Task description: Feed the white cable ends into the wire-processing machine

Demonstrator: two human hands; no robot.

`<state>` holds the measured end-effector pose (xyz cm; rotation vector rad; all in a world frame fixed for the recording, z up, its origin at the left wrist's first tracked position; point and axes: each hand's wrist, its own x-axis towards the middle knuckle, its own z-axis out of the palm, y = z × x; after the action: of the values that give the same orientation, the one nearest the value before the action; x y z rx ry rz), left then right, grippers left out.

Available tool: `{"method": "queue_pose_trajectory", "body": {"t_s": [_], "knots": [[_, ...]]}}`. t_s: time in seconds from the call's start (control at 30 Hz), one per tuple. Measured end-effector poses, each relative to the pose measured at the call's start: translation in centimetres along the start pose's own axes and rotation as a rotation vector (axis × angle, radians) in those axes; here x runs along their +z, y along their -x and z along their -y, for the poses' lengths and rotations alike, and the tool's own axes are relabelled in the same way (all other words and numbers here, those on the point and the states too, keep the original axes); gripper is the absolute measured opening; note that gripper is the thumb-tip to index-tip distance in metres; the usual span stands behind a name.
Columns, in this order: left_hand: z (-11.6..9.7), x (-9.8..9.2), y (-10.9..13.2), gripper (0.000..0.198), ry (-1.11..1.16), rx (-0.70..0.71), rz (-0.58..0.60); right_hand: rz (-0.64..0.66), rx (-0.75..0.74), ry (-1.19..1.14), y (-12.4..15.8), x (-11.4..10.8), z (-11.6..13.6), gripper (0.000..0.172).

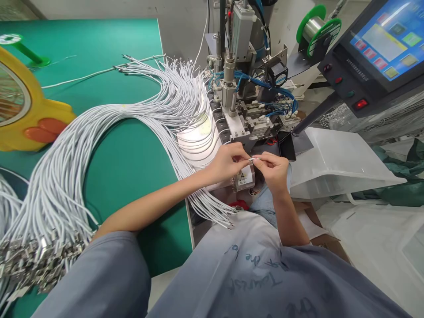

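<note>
Between my two hands is the end of a white cable [252, 159], pinched from both sides. My left hand [228, 162] has its thumb and fingers closed on it. Opposite, my right hand [273, 168] pinches the tip, whose detail is too small to make out. Both hands are just in front of a bench machine [238, 112] with metal cylinders and blue air tubes. A thick bundle of white cables [109, 117] sweeps across the green table to the machine, and some cable ends hang over the table edge beneath my left forearm.
Metal connectors [39, 260] lie in a heap at the lower left of the green table [126, 154]. A yellow duck-shaped fan [36, 115] stands at the left. To the right are a touch screen [391, 39], a green wire spool [318, 28] and a translucent plastic bin [341, 163].
</note>
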<state>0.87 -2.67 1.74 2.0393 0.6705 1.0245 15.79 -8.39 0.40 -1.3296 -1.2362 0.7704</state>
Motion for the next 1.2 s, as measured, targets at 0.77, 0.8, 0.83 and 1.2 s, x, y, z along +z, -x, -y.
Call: {"method": "queue_pose_trajectory", "body": {"t_s": [0.77,0.8,0.83,1.2], "knots": [[0.9,0.7,0.9,0.021,-0.123,0.111,-0.031,-0.278,-0.06,0.116,1.3,2.5,0.2,0.025],[1.0,0.5,0.9,0.022,-0.222,0.163,0.009,-0.274,-0.088,0.163,1.2,2.4,0.2,0.027],[1.2,0.2,0.8,0.023,-0.339,0.218,0.066,-0.247,-0.1,0.198,0.9,2.1,0.2,0.029],[1.7,0.0,0.7,0.02,-0.523,0.124,0.171,-0.086,0.037,0.052,-0.8,1.8,-1.4,0.022]]}}
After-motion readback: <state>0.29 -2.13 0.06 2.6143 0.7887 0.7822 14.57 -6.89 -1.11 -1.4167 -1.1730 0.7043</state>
